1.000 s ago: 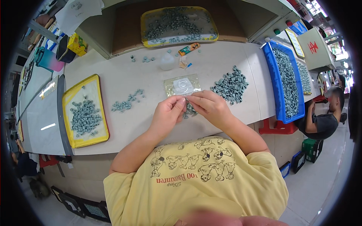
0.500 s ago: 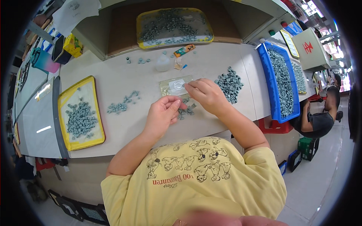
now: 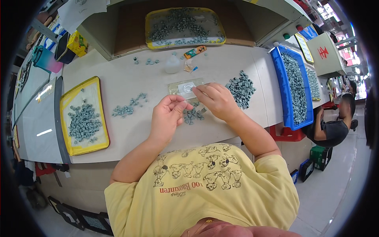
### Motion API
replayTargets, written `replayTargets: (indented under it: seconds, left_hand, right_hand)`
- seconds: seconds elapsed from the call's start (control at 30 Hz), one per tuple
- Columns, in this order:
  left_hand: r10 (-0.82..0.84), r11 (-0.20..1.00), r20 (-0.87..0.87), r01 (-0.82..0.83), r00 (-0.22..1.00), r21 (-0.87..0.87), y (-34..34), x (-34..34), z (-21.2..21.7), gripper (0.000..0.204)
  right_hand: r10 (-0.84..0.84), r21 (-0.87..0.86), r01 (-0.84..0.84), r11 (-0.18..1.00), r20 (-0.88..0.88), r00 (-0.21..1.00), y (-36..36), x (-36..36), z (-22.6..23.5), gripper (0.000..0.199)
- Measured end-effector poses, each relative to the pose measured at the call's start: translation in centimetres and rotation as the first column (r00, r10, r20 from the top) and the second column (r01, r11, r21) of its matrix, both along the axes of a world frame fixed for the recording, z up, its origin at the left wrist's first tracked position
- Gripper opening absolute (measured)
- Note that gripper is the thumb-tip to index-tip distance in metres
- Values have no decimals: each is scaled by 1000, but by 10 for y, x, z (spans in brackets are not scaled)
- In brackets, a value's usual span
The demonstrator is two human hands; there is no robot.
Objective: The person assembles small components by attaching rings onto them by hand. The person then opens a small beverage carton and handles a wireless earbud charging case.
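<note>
A: State the position of the clear plastic fixture (image 3: pixel 184 87) relative to the fingers

B: The fixture lies flat on the table (image 3: pixel 130 85), at centre. The right hand (image 3: pixel 215 100) rests on its right end, fingers together and pointing left, with the fingertips touching the plate near its round white centre. Whether a part is pinched under them cannot be told. The left hand (image 3: pixel 167 118) is just beside the fixture, below and to its left, not touching it

A: State the left hand condition

B: Palm up, fingers curled toward the thumb and nearly together. Any part held inside is too small to tell

A: Give the part locations and counts

B: One small cluster of grey-green parts (image 3: pixel 192 115) lies between the two hands. One larger pile (image 3: pixel 241 89) lies just right of the right hand. One scattered group (image 3: pixel 128 107) lies well to the left. Trays: two yellow trays, one at left (image 3: pixel 65 118) and one on the shelf at rear (image 3: pixel 185 10); one blue bin (image 3: pixel 279 79) at right. All three carry the same parts. One clear bottle (image 3: pixel 172 64) stands behind the fixture

A: Arm pose?

B: Both forearms enter from the lower edge and converge toward the fixture, elbows bent, wrists above the table
</note>
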State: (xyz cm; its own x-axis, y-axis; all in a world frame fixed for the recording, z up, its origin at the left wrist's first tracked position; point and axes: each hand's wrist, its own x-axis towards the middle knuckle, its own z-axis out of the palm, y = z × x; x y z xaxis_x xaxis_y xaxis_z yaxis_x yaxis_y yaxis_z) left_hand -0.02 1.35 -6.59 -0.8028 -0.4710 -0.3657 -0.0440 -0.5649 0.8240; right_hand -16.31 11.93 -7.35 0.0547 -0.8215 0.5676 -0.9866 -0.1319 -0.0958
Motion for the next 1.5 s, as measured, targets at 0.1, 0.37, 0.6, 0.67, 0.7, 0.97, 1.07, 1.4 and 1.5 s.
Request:
replayTargets:
  seconds: [0.1,0.37,0.6,0.67,0.7,0.97,1.07,1.4,1.5]
  left_hand:
    - [35,998,-68,-32,997,48,0,2,-7,12]
    - [34,994,-49,-28,998,102,1,1,-4,28]
    - [16,976,-6,-14,1000,217,-1,0,-1,36]
    - [10,974,2,-10,1000,226,-2,1,-2,35]
    - [2,972,9,-4,1000,234,-3,2,-2,34]
    - [-16,972,0,15,1000,233,-3,3,-5,35]
    - [-24,973,3,22,1000,229,-3,3,-5,35]
    - [36,999,-34,-34,999,41,2,8,-10,35]
    - [75,987,-54,-82,996,-140,6,8,-7,34]
  right_hand:
    - [-17,-91,57,994,389,921,-3,6,-8,27]
    - [-254,253,-21,967,963,-95,2,29,11,14]
    - [-135,86,113,990,814,565,0,39,8,10]
    - [-40,-53,112,992,716,697,-4,42,5,13]
    - [41,-192,89,977,587,809,-6,44,4,17]
    - [138,-264,-35,964,381,914,-9,43,-1,26]
    - [139,-262,-51,964,328,935,-10,44,-3,27]
    - [174,-263,-100,960,276,945,-9,47,-4,31]
    - [205,-278,-113,954,327,923,-7,48,-3,29]
